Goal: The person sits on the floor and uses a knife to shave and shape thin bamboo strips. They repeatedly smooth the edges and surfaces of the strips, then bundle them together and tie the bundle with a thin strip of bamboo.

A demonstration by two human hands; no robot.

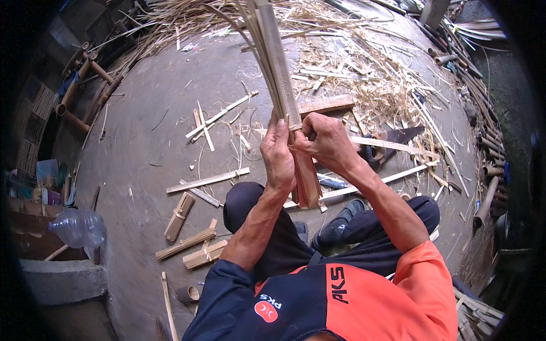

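Note:
A bundle of long bamboo strips (277, 68) stands upright in front of me, fanning out at the top and tapering to a reddish-brown lower end near my knees. My left hand (278, 153) wraps around the bundle from the left. My right hand (324, 139) grips it from the right at the same height, fingers pinched at what looks like a thin binding. Both hands touch each other around the strips.
Tied small bundles of bamboo pieces (193, 241) lie on the concrete floor at the left. A handsaw (395, 139) rests to the right among shavings (364, 62). A plastic bottle (78, 227) sits at far left; bamboo poles (486, 159) line the right edge.

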